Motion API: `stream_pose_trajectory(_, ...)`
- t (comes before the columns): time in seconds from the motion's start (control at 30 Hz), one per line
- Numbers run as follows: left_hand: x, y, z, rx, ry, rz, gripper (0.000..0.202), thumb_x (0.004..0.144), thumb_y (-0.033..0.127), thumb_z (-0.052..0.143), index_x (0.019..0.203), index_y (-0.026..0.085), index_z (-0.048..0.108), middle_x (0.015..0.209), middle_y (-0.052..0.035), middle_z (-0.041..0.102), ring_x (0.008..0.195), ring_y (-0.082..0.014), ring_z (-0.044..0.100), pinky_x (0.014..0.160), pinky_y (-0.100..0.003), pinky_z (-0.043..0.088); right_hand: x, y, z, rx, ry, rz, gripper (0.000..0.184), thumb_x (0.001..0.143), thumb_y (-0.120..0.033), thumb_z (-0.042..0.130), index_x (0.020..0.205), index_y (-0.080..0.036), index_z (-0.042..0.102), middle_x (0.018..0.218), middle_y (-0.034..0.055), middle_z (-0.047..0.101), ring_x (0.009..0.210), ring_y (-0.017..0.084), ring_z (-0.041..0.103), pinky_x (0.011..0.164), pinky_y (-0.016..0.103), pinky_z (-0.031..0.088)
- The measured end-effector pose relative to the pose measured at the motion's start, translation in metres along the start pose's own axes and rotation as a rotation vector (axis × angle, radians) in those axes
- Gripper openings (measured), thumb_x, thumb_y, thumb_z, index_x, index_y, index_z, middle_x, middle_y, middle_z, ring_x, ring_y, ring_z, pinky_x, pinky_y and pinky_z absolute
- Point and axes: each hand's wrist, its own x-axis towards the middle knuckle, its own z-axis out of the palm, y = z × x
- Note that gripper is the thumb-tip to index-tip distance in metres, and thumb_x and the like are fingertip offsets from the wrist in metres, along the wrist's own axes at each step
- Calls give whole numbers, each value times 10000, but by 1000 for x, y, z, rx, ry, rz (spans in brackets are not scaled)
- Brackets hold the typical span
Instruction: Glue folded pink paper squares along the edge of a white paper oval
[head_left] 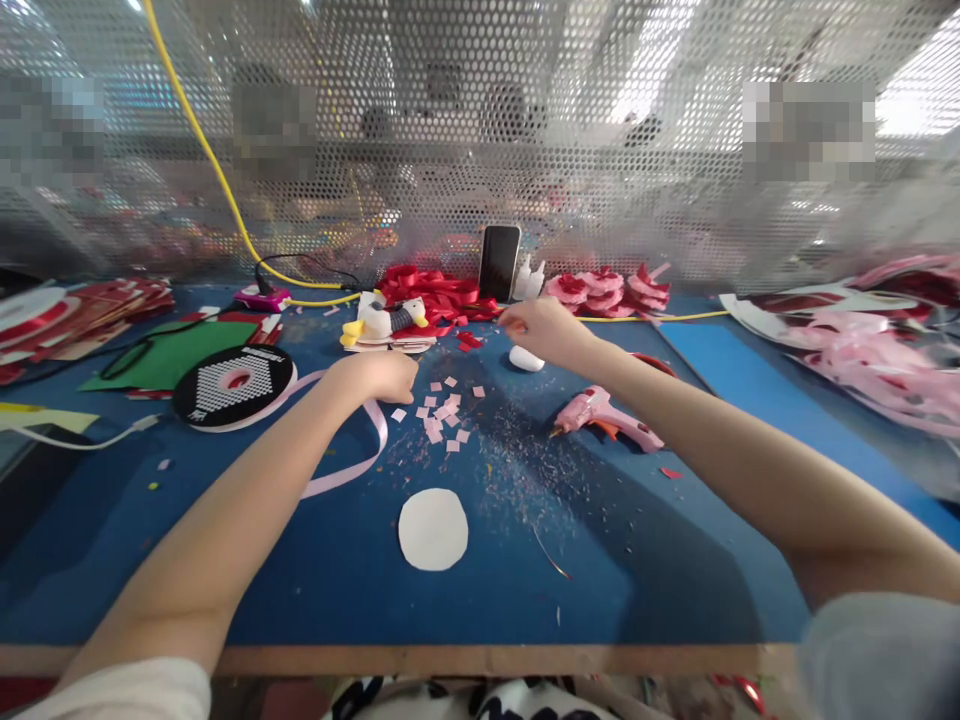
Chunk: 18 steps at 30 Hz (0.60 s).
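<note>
My left hand (386, 376), its fingers curled closed, is over the table between the pale pink ribbon (379, 430) and a scatter of small pink squares (446, 405). What it holds, if anything, is hidden. Farther back, my right hand (538, 328) is also closed, fingers bent inward, just above a white rounded object (526, 358). Small red pieces (469, 341) lie to its left, and I cannot see anything between its fingertips. A white paper disc (433, 529) lies flat near the front. The ribbon runs from a black-and-white spool (236, 387).
A pink glue gun (606, 415) lies below my right forearm. Red ribbon (431, 290), a plush toy (384, 318) and an upright phone (499, 262) are at the back. Pink ribbon loops (885, 365) are piled right. A perforated metal screen (435, 190) stands behind.
</note>
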Motion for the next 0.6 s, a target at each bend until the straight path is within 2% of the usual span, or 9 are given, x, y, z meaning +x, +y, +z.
stream_pose_trajectory(0.1, -21, 7, 7, 27, -5, -23, 318, 877, 314, 572, 1109, 131, 689, 1102, -156, 724, 904, -273, 684, 731, -314, 479, -45, 7, -25, -8, 31, 88, 75, 837, -227, 681, 812, -177, 731, 805, 59, 747, 747, 200, 667, 670, 300, 452)
stream_pose_trajectory(0.17, -37, 10, 16, 33, 24, -21, 395, 941, 327, 490, 1241, 112, 629, 1241, -186, 660, 1065, -316, 657, 838, -360, 484, -76, 15, -38, -61, 90, 208, 272, 850, -423, 712, 712, -193, 661, 703, 64, 686, 653, 190, 593, 623, 320, 395)
stream_pose_trajectory(0.23, -56, 14, 27, 35, 60, 1, 427, 978, 321, 429, 1311, 106, 585, 1307, -193, 611, 1145, -325, 625, 934, -403, 465, -106, 28, -46, -127, 82, 319, 547, 939, -613, 516, 556, -223, 550, 542, 65, 564, 536, 177, 475, 577, 349, 319)
stream_pose_trajectory(0.27, -67, 17, 33, 22, 151, 44, 429, 986, 338, 425, 1314, 112, 585, 1338, -187, 588, 1198, -323, 597, 977, -408, 453, -119, 35, -47, -138, 49, 353, 607, 964, -641, 427, 529, -232, 532, 499, 64, 525, 490, 172, 423, 555, 356, 293)
stream_pose_trajectory(0.33, -90, 25, 45, -34, 281, 104, 485, 983, 458, 455, 1344, 156, 572, 1377, -157, 568, 1249, -316, 569, 1010, -409, 449, -143, 47, -44, -134, -48, 392, 607, 916, -699, 461, 530, -239, 552, 478, 63, 520, 442, 169, 395, 521, 352, 285)
stream_pose_trajectory(0.4, -112, 37, 59, -74, 270, 154, 652, 878, 632, 581, 1360, 193, 578, 1357, -137, 599, 1182, -335, 615, 924, -411, 505, -161, 55, -32, -110, -131, 392, 588, 826, -758, 551, 551, -238, 580, 533, 73, 579, 481, 196, 485, 522, 350, 325)
stream_pose_trajectory(0.43, -120, 44, 66, -69, 265, 178, 722, 808, 663, 655, 1344, 182, 595, 1342, -145, 617, 1174, -353, 619, 909, -424, 518, -168, 57, -24, -97, -150, 385, 572, 820, -762, 552, 605, -236, 610, 603, 80, 624, 536, 214, 540, 542, 352, 357)
stream_pose_trajectory(0.5, -131, 58, 82, -43, 282, 233, 724, 745, 630, 749, 1286, 163, 635, 1297, -149, 645, 1153, -366, 626, 912, -449, 525, -178, 58, -8, -78, -169, 352, 519, 843, -724, 539, 717, -233, 654, 731, 81, 674, 648, 240, 608, 597, 355, 405)
stream_pose_trajectory(0.6, -134, 71, 105, -15, 389, 251, 556, 848, 484, 720, 1273, 138, 629, 1256, -149, 653, 1120, -337, 630, 917, -455, 525, -185, 55, 12, -111, -113, 298, 402, 852, -603, 553, 779, -217, 642, 849, 100, 669, 804, 267, 634, 709, 364, 441)
